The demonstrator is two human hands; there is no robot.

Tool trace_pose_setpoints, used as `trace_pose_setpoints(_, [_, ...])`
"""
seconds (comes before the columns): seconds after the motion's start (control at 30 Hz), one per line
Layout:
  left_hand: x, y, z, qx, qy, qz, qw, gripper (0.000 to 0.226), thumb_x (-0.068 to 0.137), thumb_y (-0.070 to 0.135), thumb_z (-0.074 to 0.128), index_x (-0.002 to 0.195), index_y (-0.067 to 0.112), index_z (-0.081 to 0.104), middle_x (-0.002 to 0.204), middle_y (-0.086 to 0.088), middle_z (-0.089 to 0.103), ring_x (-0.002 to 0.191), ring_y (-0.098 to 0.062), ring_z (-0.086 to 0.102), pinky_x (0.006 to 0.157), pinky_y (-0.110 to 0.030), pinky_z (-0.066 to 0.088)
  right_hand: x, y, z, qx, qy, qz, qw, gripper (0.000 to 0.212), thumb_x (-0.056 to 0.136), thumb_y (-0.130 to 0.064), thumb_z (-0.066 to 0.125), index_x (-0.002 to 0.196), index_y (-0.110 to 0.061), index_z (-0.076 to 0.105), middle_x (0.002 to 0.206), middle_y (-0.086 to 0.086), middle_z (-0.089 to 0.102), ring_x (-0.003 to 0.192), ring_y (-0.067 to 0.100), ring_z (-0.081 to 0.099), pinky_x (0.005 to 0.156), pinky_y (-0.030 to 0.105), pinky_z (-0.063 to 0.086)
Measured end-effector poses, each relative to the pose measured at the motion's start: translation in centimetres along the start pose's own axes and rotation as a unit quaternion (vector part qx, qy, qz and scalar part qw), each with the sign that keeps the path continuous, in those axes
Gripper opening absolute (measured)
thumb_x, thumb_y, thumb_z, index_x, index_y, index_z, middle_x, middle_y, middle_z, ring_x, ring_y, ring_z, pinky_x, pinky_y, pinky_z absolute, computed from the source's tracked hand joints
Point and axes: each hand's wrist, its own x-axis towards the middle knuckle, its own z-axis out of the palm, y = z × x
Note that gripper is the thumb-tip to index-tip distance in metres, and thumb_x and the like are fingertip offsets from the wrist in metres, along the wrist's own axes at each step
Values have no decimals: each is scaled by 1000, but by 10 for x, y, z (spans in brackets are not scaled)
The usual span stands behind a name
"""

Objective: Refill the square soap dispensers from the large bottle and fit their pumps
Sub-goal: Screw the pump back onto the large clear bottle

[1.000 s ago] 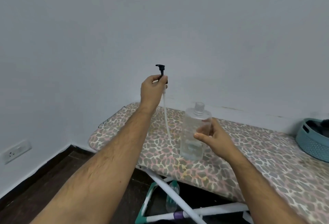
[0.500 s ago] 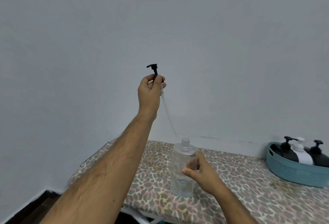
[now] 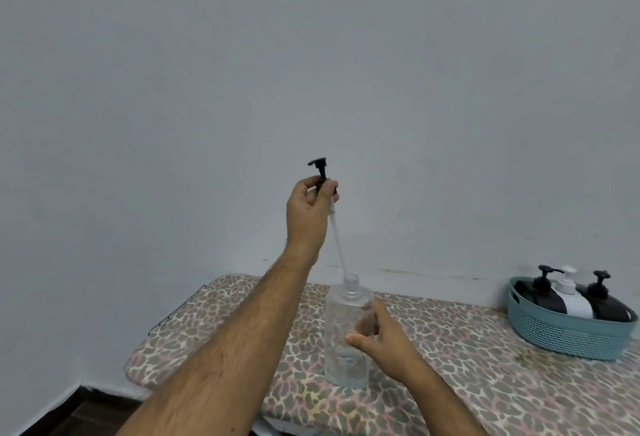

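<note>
1. The bottle (image 3: 348, 335) stands near the board's (image 3: 485, 359) front edge; there is open cover out to the basket (image 3: 568, 338) at 3 o'clock.
2. The left hand (image 3: 308, 217) fingers pinch the pump (image 3: 322, 172); its tube tip has now reached the bottle's neck.
3. The right hand (image 3: 381, 342) fingers wrap the bottle.

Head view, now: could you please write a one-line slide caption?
Left hand feeds black pump's dip tube into clear bottle's neck; right hand steadies bottle on leopard-print board.
</note>
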Motion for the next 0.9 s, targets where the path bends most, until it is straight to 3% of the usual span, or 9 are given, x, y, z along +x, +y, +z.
trace_pose_setpoints(0.13, [-22, -31, -3, 40, -51, -37, 997, 11, 93, 26, 67, 102, 25, 61, 97, 2, 76, 97, -17, 71, 90, -37, 56, 0, 0, 0, -3, 0, 1, 1000, 59, 82, -35, 78, 131, -35, 45, 119, -6, 63, 107, 9, 61, 97, 36, 51])
trace_pose_setpoints(0.43, [-68, -84, -30, 140, -167, -122, 968, 13, 95, 29, 65, 107, 31, 60, 109, 7, 74, 102, -6, 68, 91, -26, 51, 3, 4, -1, -15, -7, 1, 1000, 56, 82, -42, 77, 126, -29, 46, 108, 0, 64, 97, 13, 62, 88, 35, 52])
trace_pose_setpoints(0.7, [-77, -89, -32, 148, -138, -112, 973, 12, 93, 24, 67, 105, 22, 64, 104, 1, 71, 99, -12, 68, 84, -21, 52, 5, -1, -7, -25, -35, 19, 999, 59, 78, -44, 81, 120, -27, 43, 110, 1, 61, 100, 16, 62, 81, 29, 52])
trace_pose_setpoints(0.9, [-76, -91, -33, 142, -124, -106, 976, 15, 87, 19, 74, 99, 24, 66, 99, 6, 73, 100, -13, 68, 91, -31, 54, 12, -15, -2, 65, 3, 14, 998, 93, 59, -58, 84, 135, -34, 38, 124, -11, 54, 115, 7, 56, 89, 30, 53])
